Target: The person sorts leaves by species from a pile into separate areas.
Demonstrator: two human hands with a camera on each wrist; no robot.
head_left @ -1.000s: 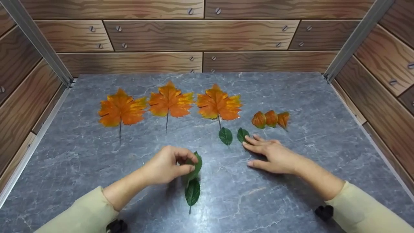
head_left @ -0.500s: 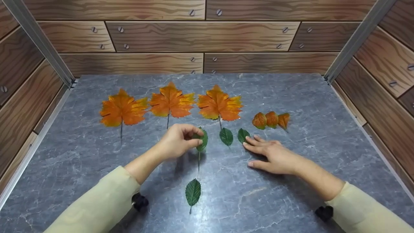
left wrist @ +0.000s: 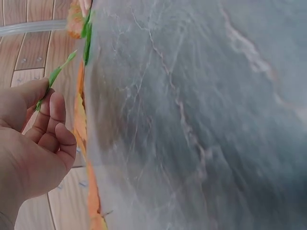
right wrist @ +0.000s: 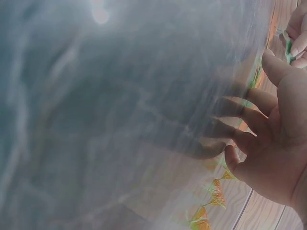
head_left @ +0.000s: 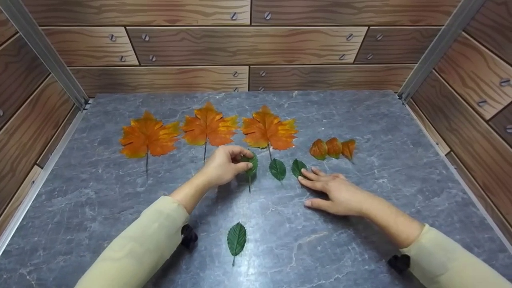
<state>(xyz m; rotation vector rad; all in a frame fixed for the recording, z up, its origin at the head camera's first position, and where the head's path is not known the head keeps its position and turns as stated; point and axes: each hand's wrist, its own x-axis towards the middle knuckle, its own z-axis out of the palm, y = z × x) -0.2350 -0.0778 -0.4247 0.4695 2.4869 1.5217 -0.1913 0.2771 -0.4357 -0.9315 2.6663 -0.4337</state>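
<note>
Between thumb and fingers, my left hand pinches a green leaf, its thin stem pointing toward me. In the left wrist view this green leaf appears held off the tabletop. To its right lies a second green leaf. My right hand rests on the table with fingers extended, its fingertips touching the lower edge of a third green leaf. Nearer to me, another green leaf lies by itself, stem toward me.
Along the back lie three orange maple leaves, the left one, the middle one and the right one. Three small orange-brown leaves overlap at right. Wood-patterned panels enclose the grey marbled table.
My left hand has carried its green leaf up and away from the near leaf, to just left of the other green leaves. My right hand has stayed in place.
</note>
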